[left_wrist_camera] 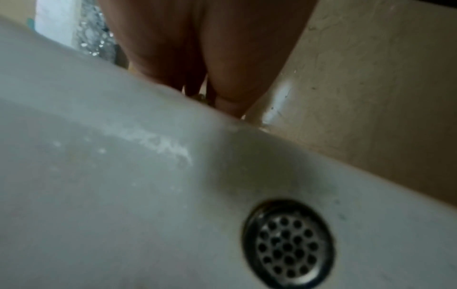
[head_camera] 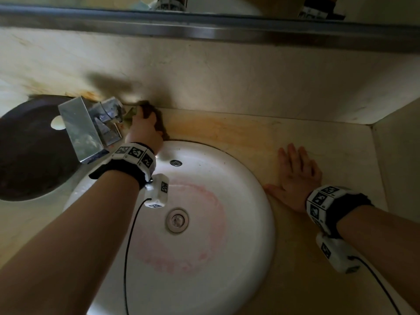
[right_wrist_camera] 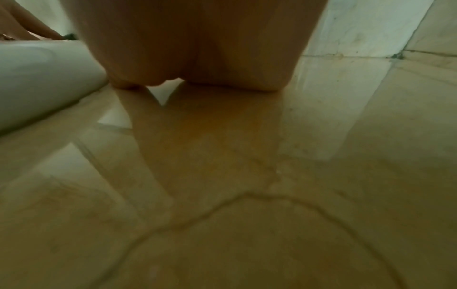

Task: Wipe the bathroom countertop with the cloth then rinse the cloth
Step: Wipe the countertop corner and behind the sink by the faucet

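Note:
My left hand [head_camera: 143, 130] grips a dark brown cloth [head_camera: 156, 117] and presses it on the beige, stained countertop [head_camera: 227, 128], at the back behind the sink rim and right beside the chrome faucet [head_camera: 88, 128]. Its fingers are hidden under the hand and cloth. In the left wrist view only the palm of my left hand [left_wrist_camera: 210, 58] shows above the white sink rim [left_wrist_camera: 123, 117]. My right hand [head_camera: 295, 176] lies flat with fingers spread on the countertop, right of the round white sink [head_camera: 238, 178]. In the right wrist view my right hand [right_wrist_camera: 197, 48] rests on the glossy countertop [right_wrist_camera: 222, 195].
A dark round pan [head_camera: 29, 151] sits at the left, partly under the faucet. The sink has a drain [head_camera: 177, 220] and an overflow grille [left_wrist_camera: 288, 244]. A wall [head_camera: 227, 76] and a mirror frame [head_camera: 204, 26] close the back, and a side wall [head_camera: 397, 155] the right.

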Action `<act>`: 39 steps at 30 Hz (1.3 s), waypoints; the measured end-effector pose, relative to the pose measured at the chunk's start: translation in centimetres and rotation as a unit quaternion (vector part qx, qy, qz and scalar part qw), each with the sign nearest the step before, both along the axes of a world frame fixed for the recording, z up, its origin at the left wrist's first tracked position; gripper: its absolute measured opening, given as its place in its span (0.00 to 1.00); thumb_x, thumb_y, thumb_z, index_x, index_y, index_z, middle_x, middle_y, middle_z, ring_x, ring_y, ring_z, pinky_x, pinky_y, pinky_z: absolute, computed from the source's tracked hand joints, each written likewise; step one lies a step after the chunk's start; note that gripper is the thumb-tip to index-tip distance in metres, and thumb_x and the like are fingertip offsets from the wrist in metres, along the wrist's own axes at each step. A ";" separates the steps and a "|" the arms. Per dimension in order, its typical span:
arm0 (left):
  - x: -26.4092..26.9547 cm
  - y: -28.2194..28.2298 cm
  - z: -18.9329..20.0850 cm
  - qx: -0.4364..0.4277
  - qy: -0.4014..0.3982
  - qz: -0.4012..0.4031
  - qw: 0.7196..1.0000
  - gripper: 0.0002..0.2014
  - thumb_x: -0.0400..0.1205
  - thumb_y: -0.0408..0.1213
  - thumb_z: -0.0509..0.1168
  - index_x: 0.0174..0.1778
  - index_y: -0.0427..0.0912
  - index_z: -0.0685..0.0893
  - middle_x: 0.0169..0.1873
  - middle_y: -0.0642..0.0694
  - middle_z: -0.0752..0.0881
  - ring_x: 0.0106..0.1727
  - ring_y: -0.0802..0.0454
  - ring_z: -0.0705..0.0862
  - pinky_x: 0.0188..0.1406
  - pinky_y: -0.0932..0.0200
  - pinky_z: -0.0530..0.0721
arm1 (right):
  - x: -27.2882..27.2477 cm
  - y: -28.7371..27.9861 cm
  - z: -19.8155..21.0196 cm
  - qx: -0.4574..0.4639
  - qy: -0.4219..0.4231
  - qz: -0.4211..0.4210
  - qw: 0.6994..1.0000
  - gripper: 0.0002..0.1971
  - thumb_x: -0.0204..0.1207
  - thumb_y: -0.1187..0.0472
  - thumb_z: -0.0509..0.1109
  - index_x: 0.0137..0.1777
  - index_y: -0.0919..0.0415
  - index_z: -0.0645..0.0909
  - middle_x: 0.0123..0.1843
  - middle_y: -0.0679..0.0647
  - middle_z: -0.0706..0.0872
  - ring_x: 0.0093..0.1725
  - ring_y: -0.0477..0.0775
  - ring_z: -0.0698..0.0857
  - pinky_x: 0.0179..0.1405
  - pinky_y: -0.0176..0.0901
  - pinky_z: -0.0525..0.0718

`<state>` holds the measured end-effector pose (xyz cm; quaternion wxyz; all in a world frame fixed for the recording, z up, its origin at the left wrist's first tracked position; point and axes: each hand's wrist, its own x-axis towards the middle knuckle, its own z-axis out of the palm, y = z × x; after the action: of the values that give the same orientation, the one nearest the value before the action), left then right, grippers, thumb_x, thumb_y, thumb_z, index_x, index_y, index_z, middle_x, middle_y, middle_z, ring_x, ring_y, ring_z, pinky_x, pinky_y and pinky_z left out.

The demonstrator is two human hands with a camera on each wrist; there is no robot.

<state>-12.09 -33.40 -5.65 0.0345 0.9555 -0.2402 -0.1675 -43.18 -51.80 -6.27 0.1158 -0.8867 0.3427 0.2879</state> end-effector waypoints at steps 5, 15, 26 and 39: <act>0.4 -0.3 0.0 0.093 -0.026 -0.044 0.994 0.28 0.86 0.45 0.57 0.81 0.38 0.61 0.83 0.37 0.53 0.80 0.36 0.59 0.72 0.39 0.71 | -0.1 0.0 -0.2 -0.006 -0.004 0.001 1.000 0.50 0.74 0.27 0.50 0.80 0.52 0.24 0.82 0.53 0.23 0.82 0.59 0.29 0.80 0.60 0.36; -9.9 -9.6 2.2 0.081 0.046 -0.119 0.989 0.25 0.87 0.37 0.51 0.79 0.30 0.61 0.79 0.31 0.61 0.79 0.32 0.58 0.78 0.39 0.59 | 0.3 0.0 -0.1 -0.013 0.003 -0.002 1.000 0.50 0.74 0.28 0.51 0.81 0.52 0.25 0.82 0.53 0.24 0.82 0.60 0.30 0.80 0.61 0.38; -11.7 -10.3 -0.1 0.080 0.012 -0.153 0.985 0.30 0.85 0.33 0.55 0.81 0.29 0.52 0.80 0.27 0.55 0.80 0.27 0.55 0.77 0.32 0.57 | 0.2 0.1 0.0 -0.015 0.011 0.001 1.000 0.50 0.73 0.26 0.47 0.81 0.52 0.25 0.82 0.53 0.25 0.82 0.60 0.30 0.81 0.61 0.39; -9.9 -11.0 2.0 0.143 0.106 -0.052 0.983 0.23 0.87 0.36 0.46 0.78 0.35 0.66 0.80 0.32 0.61 0.80 0.30 0.55 0.79 0.35 0.56 | 0.1 0.2 -0.2 -0.028 -0.006 0.008 1.000 0.49 0.74 0.28 0.50 0.81 0.53 0.26 0.83 0.55 0.26 0.83 0.62 0.32 0.80 0.62 0.40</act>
<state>-21.94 -44.35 -3.68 -0.0861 0.9138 -0.2580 -0.3016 -43.04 -51.57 -6.50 0.0903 -0.8942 0.3424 0.2739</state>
